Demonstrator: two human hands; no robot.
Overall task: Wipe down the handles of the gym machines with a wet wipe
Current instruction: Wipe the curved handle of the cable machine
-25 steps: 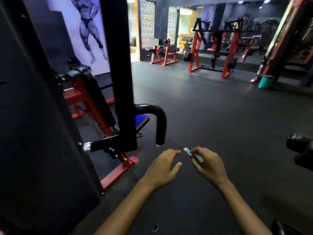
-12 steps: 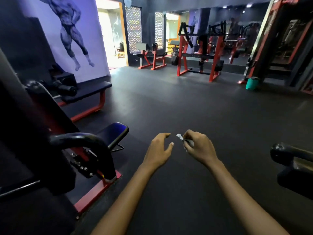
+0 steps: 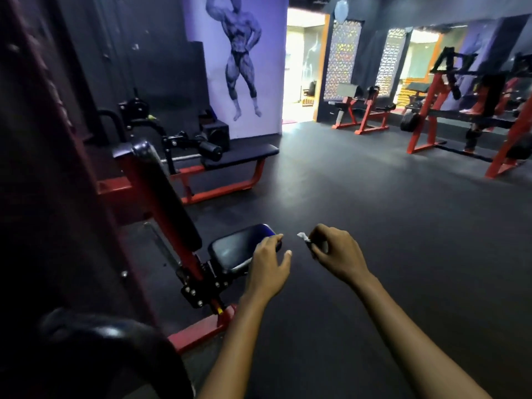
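My right hand [image 3: 335, 254] pinches a small crumpled white wet wipe [image 3: 303, 237], whose tip sticks out to the left of my fingers. My left hand [image 3: 269, 264] hovers beside it with relaxed, loosely spread fingers and holds nothing. Both hands hang over the dark floor, just right of a red-framed machine with a black seat [image 3: 236, 249] and backrest [image 3: 164, 197]. A curved black padded handle [image 3: 95, 338] of that machine bulges at the bottom left, close to my left forearm.
A flat black bench on a red frame [image 3: 230, 159] stands behind the seat, with black rollers [image 3: 211, 149] on it. Red racks [image 3: 460, 122] line the back right. A lit doorway [image 3: 305, 67] opens at the back. Dark rubber floor [image 3: 374, 211] spreads ahead.
The view has swung left: the machine's seat and backrest now sit beside my left hand, and the curved handle has dropped to the bottom left. My hands keep their pose, wipe still pinched.
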